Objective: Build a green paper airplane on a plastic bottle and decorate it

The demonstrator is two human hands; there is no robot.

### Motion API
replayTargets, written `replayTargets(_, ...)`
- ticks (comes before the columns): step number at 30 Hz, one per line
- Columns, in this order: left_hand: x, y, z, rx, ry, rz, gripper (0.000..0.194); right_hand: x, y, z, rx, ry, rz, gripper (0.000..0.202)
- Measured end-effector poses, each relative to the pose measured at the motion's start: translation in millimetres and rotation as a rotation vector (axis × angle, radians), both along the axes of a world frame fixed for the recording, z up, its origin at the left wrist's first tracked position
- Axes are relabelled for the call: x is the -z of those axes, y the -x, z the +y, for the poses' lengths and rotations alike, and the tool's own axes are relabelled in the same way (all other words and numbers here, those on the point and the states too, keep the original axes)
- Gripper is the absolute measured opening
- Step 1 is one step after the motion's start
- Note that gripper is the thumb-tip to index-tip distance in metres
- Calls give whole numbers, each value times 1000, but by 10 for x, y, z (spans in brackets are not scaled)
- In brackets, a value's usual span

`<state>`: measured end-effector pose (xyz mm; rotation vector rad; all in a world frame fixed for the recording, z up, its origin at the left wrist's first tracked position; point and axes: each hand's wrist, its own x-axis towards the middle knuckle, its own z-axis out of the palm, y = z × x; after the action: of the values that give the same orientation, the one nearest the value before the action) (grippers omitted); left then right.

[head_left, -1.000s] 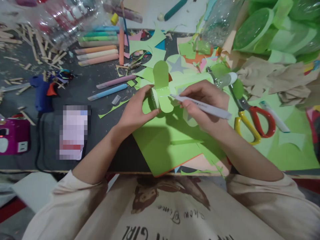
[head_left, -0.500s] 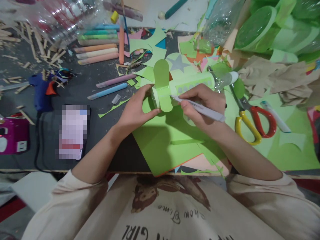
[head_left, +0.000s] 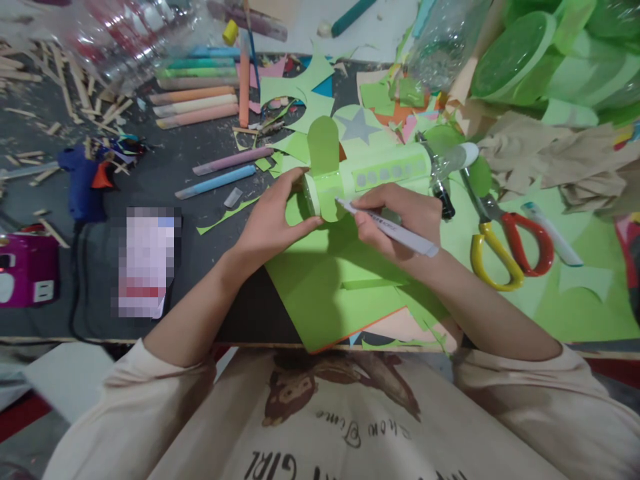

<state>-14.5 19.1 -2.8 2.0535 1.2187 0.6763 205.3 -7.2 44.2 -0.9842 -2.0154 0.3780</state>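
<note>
A small plastic bottle wrapped in light green paper [head_left: 367, 161] lies on its side, its white cap [head_left: 471, 155] to the right. Grey dots line a strip along its side. A rounded green paper flap [head_left: 323, 141] sticks up from its left end, and another points down toward me. Around that left end, the thumb and fingers of my left hand [head_left: 270, 217] are closed. My right hand [head_left: 407, 213] grips a pale grey marker [head_left: 397, 235], its tip at the lower flap, where a faint greyish patch shows.
Red-and-yellow-handled scissors [head_left: 527, 243] lie right of the bottle. Green paper sheets [head_left: 310, 293] spread beneath it. To the left are a phone [head_left: 147, 263], a blue glue gun [head_left: 85, 183] and several markers [head_left: 195, 110]. Green-wrapped containers [head_left: 515, 57] stand at the back right.
My right hand and the marker have shifted slightly left and down, uncovering more of the dotted strip. The marker's tip is lower on the flap. My left hand keeps its hold.
</note>
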Motion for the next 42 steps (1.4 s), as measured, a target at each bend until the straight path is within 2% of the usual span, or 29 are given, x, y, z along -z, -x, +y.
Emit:
replayTargets(14,14,9,-1,-7,-13,-6,73,127,26,25,-69,-137,-3,12)
replayTargets(27,4,10,-5,-8,-5,-15,72,139,32,19,-88,-106,-39,15)
replayTargets(30,1,11,-5,-6,-5,-6,73,76,13,7,-104,-6,0,15)
replayTargets(33,12,14,-4,-8,-12,9,76,-28,-39,4,-56,243,233,15)
replayTargets(36,28,14,-5,-11,-16,17,77,-118,-82,15,30,375,396,10)
replayTargets(42,35,5,4,14,-20,18,71,-100,-41,18,0,414,293,15)
